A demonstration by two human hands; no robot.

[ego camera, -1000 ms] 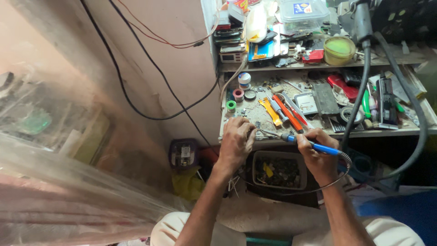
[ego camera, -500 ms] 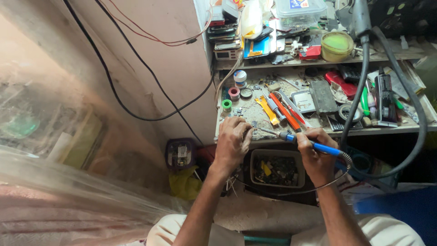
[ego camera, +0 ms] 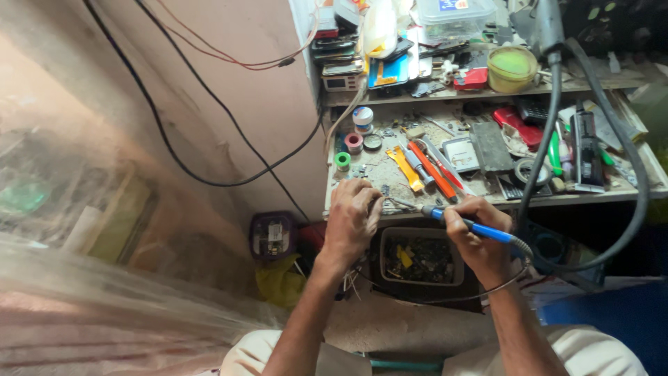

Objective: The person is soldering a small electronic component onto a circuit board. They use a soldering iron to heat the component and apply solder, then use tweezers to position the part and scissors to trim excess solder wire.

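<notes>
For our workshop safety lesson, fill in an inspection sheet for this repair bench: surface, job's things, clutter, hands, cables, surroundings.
Surface: dusty grey bench shelf, crowded.
Job's things: blue-handled soldering iron, tip towards the left hand; what that hand pinches is too small to tell.
Clutter: orange plastic pry tools, small tape rolls, round yellow-green tub, black tray of scraps under the bench.
Hands: left hand pinching at the bench edge; right hand grips the iron.
Cables: thick grey hose; black wire across the wall.
Surroundings: clear plastic sheet at the left.
</notes>
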